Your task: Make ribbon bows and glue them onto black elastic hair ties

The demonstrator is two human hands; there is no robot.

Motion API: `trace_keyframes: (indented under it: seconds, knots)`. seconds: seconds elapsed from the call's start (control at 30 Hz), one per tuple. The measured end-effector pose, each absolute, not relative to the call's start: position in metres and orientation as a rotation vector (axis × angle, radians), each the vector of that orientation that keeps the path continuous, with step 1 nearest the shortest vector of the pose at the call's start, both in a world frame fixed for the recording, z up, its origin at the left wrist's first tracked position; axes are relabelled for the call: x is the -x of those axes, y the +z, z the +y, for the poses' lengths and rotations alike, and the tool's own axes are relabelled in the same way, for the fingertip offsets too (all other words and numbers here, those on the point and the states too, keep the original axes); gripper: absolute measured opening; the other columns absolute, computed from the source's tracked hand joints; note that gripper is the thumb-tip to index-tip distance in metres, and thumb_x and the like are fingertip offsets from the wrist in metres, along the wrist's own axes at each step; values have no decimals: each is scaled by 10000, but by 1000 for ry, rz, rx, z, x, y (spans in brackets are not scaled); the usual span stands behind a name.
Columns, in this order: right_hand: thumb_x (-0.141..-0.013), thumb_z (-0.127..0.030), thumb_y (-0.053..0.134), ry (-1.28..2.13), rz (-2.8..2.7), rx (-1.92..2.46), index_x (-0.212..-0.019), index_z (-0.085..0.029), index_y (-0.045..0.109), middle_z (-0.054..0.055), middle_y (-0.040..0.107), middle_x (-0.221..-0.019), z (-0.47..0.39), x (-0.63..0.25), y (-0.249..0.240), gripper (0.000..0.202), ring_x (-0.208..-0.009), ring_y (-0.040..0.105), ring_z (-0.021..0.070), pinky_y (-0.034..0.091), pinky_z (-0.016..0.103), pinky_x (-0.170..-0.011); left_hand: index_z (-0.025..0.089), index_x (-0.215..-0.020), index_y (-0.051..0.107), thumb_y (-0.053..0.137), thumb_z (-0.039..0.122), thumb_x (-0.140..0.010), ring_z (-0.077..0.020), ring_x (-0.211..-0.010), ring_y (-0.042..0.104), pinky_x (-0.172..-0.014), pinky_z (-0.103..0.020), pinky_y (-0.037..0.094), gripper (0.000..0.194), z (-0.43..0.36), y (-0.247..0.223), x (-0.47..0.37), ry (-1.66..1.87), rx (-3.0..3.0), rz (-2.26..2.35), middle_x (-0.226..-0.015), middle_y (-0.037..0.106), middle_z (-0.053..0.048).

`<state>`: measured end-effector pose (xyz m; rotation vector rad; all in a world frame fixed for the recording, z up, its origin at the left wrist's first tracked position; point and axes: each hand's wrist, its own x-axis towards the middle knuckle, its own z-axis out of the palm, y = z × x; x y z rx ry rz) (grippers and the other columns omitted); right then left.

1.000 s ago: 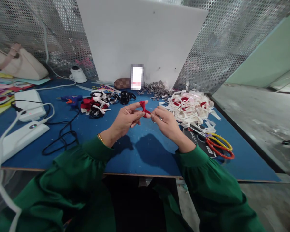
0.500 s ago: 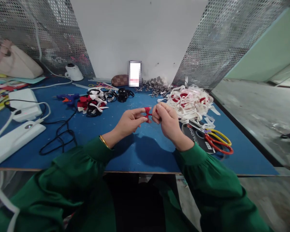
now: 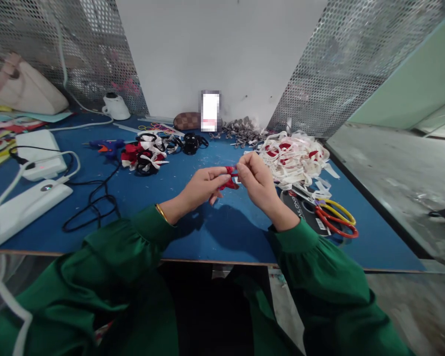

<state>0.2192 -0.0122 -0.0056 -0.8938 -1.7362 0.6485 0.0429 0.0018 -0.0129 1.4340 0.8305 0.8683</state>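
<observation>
A small red ribbon bow (image 3: 228,185) is pinched between the thumb and fingers of my left hand (image 3: 204,186), above the middle of the blue table. My right hand (image 3: 257,182), thumb against forefinger, grips a thin red end of the same ribbon, just right of the bow. Fingers cover part of the bow, so its full shape is hidden. Close behind my right hand lies a heap of white and red ribbons (image 3: 294,160). Scissors (image 3: 335,217) with yellow and red handles rest on a black card (image 3: 300,210) to its right.
Finished-looking red, white and black bows (image 3: 144,154) lie at the left, beside a blue glue gun (image 3: 109,147) with a black cord. Grey metal clips (image 3: 244,129) are piled at the back near a lit phone (image 3: 210,111). A white power strip (image 3: 33,207) lies far left.
The red bow has turned and tilted in my left fingers. My right hand has shifted slightly, its fingers less curled, with the ribbon end still pinched. The view has moved a little.
</observation>
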Motion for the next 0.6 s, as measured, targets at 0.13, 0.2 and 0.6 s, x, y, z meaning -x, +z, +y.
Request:
trace_keyframes:
  seconds: [0.13, 0.2, 0.6]
  knots:
    - [-860, -123, 564, 480, -2042, 817, -1207, -224, 540, -17, 519, -806, -12, -223, -2, 362, -668, 469, 137, 394, 271, -617, 98, -1098, 677, 525, 705, -879, -84, -304, 480, -630, -322, 582, 662, 4, -8, -39, 885, -1274, 758, -594, 671, -4]
    - [-841, -91, 574, 278, -2217, 802, -1150, -206, 589, 21, 567, -877, -12, -223, -3, 329, -732, 502, 155, 395, 282, -650, 105, -1052, 680, 470, 779, -857, -84, -288, 455, -593, -306, 569, 733, 5, -7, -38, 882, -1237, 761, -549, 641, 4]
    - [-928, -112, 477, 109, -2117, 887, -856, -199, 579, 18, 599, -786, -9, -218, -15, 153, -703, 520, 154, 362, 272, -638, 128, -995, 712, 447, 804, -846, -65, -252, 390, -548, -289, 544, 741, 1, -7, -44, 814, -1132, 723, -538, 608, 14]
